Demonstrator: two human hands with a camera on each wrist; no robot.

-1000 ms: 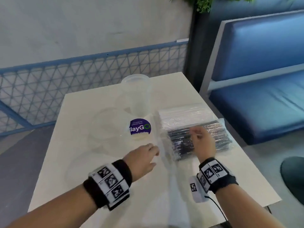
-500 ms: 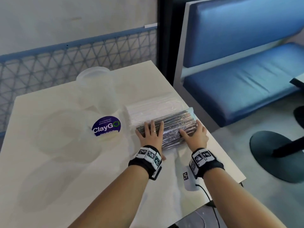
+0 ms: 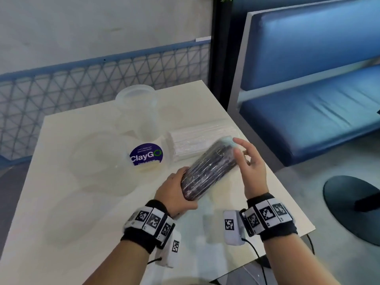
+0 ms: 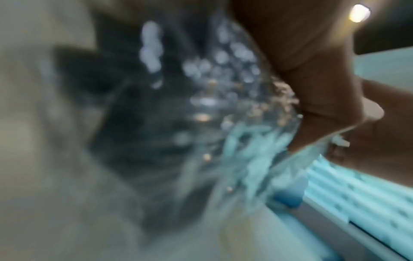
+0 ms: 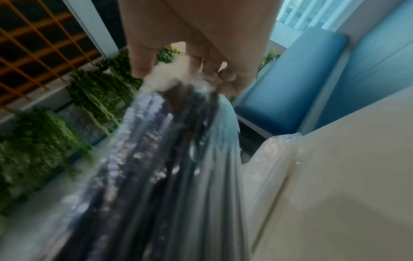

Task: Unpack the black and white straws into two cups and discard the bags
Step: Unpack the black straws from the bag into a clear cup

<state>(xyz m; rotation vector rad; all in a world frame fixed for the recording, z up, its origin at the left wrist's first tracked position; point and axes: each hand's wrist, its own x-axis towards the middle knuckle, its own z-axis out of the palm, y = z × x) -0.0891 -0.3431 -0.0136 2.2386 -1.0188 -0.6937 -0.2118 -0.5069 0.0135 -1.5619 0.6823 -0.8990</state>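
Blue bench seating fills the 2 o'clock side of my view, with a grey wall and blue mesh railing behind the pale worktop. Half a second ago both my palms lay flat on the bag of black straws as it rested on the worktop beside the bag of white straws; now the black bag is lifted clear and tilted, its far end pointing toward 1 o'clock. My left hand wraps round the near end, fingers curled under and thumb over the plastic. My right hand sits at the far end, its fingers loosely bent against the bunched film; the right wrist view shows fingertips touching the gathered plastic, but it is too blurred for me to tell whether they pinch it or only touch it. The left wrist view is blurred as well, showing little more than glinting film.

The white bag stays flat on the worktop at 12 o'clock from my hands. One clear cup stands upright at 11 o'clock; a second clear cup seems to lie on its side at 10 o'clock, near the purple ClayGo sticker.

I judge the pick-up is done and the opening is next: no straw is out yet, both bags look sealed, so the task has barely begun
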